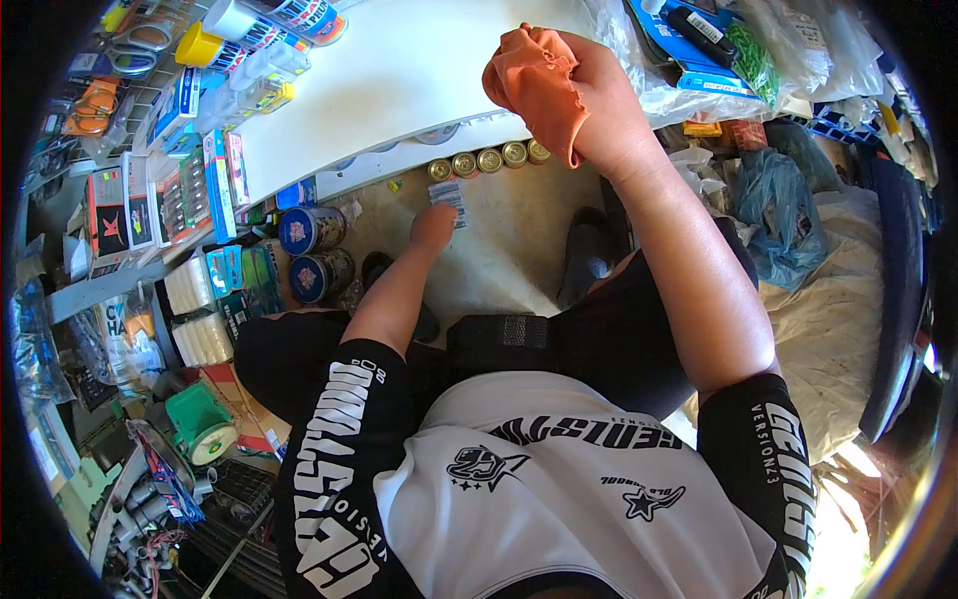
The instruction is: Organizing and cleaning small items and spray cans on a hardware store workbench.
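My left hand (434, 227) reaches low between my knees, its fingers on a small pale-blue, striped packet (447, 196). The fingertips are partly hidden, but the hand appears closed on the packet's near part. Just beyond the packet, several cans with gold-coloured lids (489, 160) stand in a row at the foot of the white shelf unit. Raised higher on the right, my right hand (599, 82) grips a bunched orange cloth (545, 82). The cloth covers most of the fingers, and one edge hangs by the wrist, over the white shelf top's edge.
A white shelf top (389, 82) spans the front, with spray cans (307, 19) and boxed goods (217, 168) at left. Two blue-lidded tubs (318, 278) stand below. Plastic bags (778, 217) crowd the right. A green scale (200, 423) sits behind my left side.
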`<state>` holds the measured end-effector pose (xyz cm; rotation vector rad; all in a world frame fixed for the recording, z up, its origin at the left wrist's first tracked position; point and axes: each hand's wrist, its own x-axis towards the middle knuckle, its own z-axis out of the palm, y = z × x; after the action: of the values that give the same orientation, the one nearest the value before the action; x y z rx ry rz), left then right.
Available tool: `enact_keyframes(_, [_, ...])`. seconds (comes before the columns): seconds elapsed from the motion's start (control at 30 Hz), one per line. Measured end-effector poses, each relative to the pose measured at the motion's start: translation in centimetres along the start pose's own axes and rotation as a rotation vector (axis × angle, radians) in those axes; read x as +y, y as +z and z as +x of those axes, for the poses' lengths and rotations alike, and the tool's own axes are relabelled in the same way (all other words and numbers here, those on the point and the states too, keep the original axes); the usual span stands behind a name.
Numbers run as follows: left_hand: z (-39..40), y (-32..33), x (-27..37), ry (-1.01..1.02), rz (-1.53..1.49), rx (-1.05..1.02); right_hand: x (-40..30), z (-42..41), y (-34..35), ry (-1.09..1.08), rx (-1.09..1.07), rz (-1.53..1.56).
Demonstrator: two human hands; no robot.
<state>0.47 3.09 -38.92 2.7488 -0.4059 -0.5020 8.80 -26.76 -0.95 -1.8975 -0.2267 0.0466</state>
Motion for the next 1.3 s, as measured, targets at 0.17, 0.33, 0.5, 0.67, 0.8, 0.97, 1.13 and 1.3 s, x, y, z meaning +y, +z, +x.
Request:
enact_keyframes(0.17, [-0.1,-0.4,-0.1,0.007,0.017,-0.016,0.2,0.2,0.5,0.008,-0.02,-0.024])
enact_keyframes(0.33, [-0.7,-2.5,0.8,0.035,0.04,0.035,0.0,0.4,0.7,0.007,-0.078,0.202])
enact_keyframes(0.5, [-0.3,-11.4,3.5,0.228,-0.179,0.015,-1.0,0.8,0.9,-0.04,-0.046,0.25])
enact_keyframes(0.67, [-1.5,-26.7,8.1,0.351,-0.029,-0.016,-0.7,0.9,0.0,-0.005,0.019,0.315])
enact_keyframes(0.8, [-1.1,-35.3,1.1,0.091,-0.245,0.488,-1.6,0.9,0.9,-0.016,-0.031,0.378])
enact_keyframes(0.97, [-1.5,-39.4,-5.6,-0.277,0.141,0.547,-1.1,1.1,2.0,-0.014,-0.068,0.405])
enact_keyframes(1.13, [-0.5,-38.1,-5.3,-0.28,0.229,0.602,-1.8,0.6,1.5,0.008,-0.061,0.322])
enact_keyframes(1.3, [-0.7,-38.0,-4.8,-0.372,0.24,0.712,-2.5,0.6,1.4,0.04,-0.019,0.31])
